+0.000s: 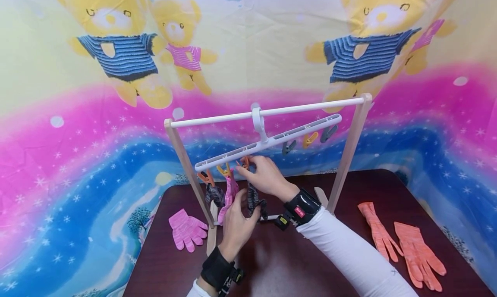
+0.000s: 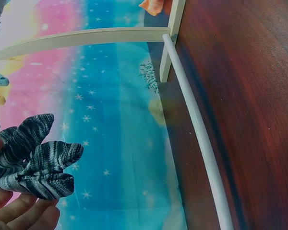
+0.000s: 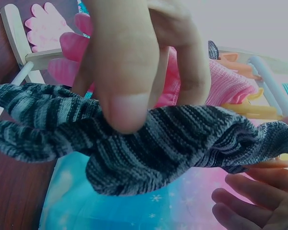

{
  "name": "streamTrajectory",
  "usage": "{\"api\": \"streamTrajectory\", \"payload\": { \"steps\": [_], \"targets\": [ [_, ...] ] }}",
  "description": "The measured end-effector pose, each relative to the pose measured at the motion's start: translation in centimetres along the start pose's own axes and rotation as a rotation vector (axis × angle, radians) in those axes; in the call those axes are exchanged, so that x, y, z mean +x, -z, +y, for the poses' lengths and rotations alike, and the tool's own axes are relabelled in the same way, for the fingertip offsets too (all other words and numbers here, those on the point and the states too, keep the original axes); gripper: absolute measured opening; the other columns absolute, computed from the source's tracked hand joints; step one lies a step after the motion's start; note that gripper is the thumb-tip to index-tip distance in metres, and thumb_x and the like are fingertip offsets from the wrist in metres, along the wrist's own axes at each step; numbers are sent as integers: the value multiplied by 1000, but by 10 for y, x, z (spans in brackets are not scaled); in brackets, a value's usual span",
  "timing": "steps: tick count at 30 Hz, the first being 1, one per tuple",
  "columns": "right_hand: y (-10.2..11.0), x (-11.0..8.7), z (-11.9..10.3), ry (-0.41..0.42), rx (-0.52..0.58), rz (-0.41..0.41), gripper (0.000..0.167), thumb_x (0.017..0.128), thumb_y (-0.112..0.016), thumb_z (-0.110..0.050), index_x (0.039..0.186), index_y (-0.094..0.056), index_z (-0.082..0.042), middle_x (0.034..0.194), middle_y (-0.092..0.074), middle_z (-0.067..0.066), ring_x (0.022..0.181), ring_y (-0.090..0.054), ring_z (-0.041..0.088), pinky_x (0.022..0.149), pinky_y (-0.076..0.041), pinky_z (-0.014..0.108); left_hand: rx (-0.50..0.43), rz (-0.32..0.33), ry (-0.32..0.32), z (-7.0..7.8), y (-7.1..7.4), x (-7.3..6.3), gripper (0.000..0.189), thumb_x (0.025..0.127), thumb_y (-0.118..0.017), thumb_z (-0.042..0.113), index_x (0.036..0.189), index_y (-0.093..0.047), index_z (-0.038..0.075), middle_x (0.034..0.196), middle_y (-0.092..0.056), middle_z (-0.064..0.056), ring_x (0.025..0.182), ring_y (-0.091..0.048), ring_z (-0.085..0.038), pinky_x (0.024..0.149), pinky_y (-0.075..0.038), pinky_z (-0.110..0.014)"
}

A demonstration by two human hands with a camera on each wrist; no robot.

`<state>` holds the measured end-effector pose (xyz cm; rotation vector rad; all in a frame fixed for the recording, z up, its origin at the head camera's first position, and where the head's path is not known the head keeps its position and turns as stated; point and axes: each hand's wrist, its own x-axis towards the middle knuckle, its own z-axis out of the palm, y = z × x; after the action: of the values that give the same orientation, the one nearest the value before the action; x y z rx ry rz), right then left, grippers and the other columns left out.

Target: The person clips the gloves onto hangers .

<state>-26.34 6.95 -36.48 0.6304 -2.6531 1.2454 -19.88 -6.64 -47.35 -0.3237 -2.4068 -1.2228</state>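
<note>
A black-and-grey striped knit glove (image 1: 254, 198) hangs from the left half of a white hanger (image 1: 303, 130). My left hand (image 1: 238, 223) holds it between thumb and fingers partway down, its glove fingers (image 2: 53, 158) poking out past my grip. At the cuff, my right hand (image 1: 268, 176) pinches an orange clothespin (image 1: 244, 162) under the hanger bar. Just left hangs a pink glove (image 1: 230, 191) from a yellow clothespin (image 1: 225, 170). Beyond it, another striped glove (image 1: 215, 194) hangs from an orange clothespin (image 1: 209, 177).
The hanger, tilted down to the left, hooks over a white rod (image 1: 310, 105) between wooden posts (image 1: 349, 150). Grey clothespins (image 1: 289, 147) and a yellow clothespin (image 1: 310, 140) dangle at right. A pink glove (image 1: 187, 230) and orange gloves (image 1: 419, 254) lie on the dark table (image 1: 310, 262).
</note>
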Motion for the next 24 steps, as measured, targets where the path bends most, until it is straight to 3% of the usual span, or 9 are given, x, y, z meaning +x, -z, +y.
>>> {"api": "streamTrajectory", "payload": {
  "steps": [7, 15, 22, 24],
  "targets": [
    [1, -4, 4, -17, -14, 9, 47, 100, -59, -47, 128, -67, -10, 102, -74, 4, 80, -64, 16, 71, -50, 32, -5, -17, 21, -2, 1, -2, 54, 88, -76, 25, 137, -56, 17, 120, -73, -2, 106, -73, -16, 89, -57, -38],
    [1, -11, 13, 13, 27, 57, 49, 105, -51, -40, 138, -61, -6, 131, -69, 13, 117, -67, 29, 96, -54, 50, -18, -33, 30, -8, 2, -6, 49, 88, -75, 25, 134, -57, 18, 115, -74, -1, 100, -72, -15, 85, -57, -38],
    [1, -22, 24, 10, 32, 105, 49, 107, -47, -40, 140, -59, -6, 126, -71, 13, 105, -70, 25, 87, -52, 43, -23, -59, 61, -14, 3, -11, 50, 89, -74, 25, 135, -57, 16, 117, -74, -3, 103, -72, -17, 86, -57, -40],
    [0, -25, 28, -5, 25, 112, 49, 107, -45, -41, 141, -59, -8, 113, -73, 14, 91, -68, 24, 82, -49, 39, -24, -70, 72, -15, 3, -12, 50, 90, -74, 26, 136, -56, 16, 118, -73, -4, 104, -72, -17, 87, -56, -41]
  ]
}}
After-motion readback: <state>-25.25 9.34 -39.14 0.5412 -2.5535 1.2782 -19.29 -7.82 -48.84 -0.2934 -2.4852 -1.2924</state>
